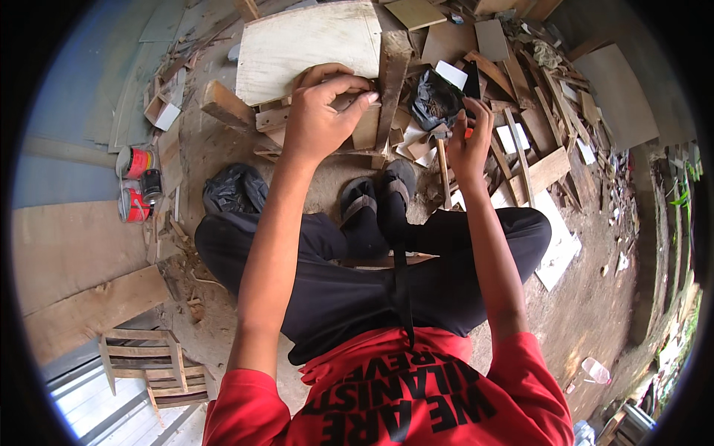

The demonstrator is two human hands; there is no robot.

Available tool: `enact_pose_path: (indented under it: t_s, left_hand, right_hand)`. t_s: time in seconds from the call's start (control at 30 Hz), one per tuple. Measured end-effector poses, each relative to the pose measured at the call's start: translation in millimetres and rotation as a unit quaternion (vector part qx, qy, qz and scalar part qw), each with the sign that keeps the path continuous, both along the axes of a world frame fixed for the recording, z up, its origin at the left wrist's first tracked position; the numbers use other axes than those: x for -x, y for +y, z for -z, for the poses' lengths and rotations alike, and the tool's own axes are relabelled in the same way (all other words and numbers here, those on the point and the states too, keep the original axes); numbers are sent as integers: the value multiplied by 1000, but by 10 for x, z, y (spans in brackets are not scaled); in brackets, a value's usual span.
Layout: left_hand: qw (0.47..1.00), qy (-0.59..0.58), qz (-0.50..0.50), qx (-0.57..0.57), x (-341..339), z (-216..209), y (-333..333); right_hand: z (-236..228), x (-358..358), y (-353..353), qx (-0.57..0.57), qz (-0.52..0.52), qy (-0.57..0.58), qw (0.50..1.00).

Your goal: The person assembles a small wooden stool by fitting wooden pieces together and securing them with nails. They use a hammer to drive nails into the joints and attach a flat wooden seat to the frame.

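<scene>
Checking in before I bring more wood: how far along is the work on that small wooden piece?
Done: nothing looks finished. In hand: left hand holds a small wooden block against a plank; right hand grips an orange-handled tool. Left: scattered offcuts lie unused.

Ahead of our hands the ground is crowded: a pale board, an upright plank between our hands, a black bag and scattered wood scraps. Bare dirt floor lies open at right; paint cans stand well left.
</scene>
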State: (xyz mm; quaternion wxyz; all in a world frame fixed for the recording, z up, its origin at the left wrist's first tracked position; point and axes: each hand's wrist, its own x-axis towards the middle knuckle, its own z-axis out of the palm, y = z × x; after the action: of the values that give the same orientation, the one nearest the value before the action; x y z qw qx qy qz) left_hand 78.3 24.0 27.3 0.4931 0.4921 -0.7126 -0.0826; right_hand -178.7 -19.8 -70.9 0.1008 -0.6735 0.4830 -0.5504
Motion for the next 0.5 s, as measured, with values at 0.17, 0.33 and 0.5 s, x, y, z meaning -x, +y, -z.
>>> enact_pose_path:
  t_s: [0.17, 0.33, 0.5]
  left_hand:
    - [1000, 3, 2, 13, 18, 1, -26]
    - [998, -46, -19, 44, 64, -19, -54]
    - [997, -60, -21, 54, 53, 32, -69]
  right_hand:
    - [1416, 889, -167, -184, 140, 72, 970]
    - [2040, 1113, -183, -397, 110, 150, 899]
    - [2189, 999, -163, -521, 59, 233, 819]
